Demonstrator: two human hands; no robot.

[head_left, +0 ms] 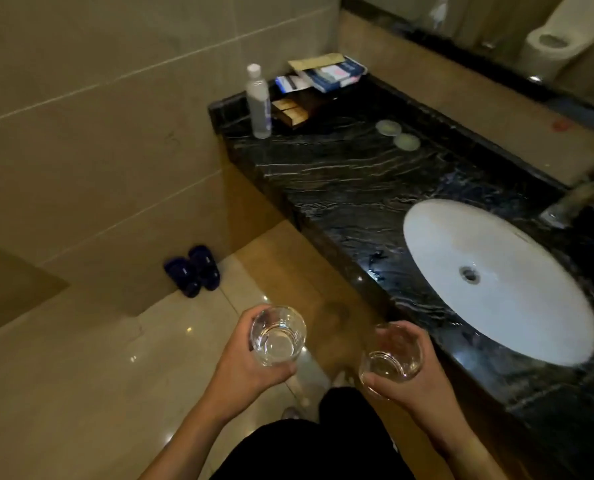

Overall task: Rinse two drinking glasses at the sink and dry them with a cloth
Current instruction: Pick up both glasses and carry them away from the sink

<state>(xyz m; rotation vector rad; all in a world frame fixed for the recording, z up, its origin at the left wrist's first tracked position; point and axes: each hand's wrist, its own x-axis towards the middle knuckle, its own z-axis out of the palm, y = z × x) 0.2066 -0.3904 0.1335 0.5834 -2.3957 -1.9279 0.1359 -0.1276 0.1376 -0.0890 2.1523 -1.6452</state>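
A: Where are the glasses held?

B: One clear glass is gripped by the left hand. The other glass is wrapped by the fingers of the right hand. Both are kept upright, out over the floor.

A: Which way is the sink?

B: The white sink is found ahead and to the right. It is nearer the right hand. The tap is seen behind it.

A: How do the glasses look?

B: Clear and short. No cloth is seen.

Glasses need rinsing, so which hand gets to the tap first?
Probably the right hand. Its clear drinking glass is beside the black marble counter, closest to the white oval sink and metal tap. The left hand holds its glass farther away, over the floor.
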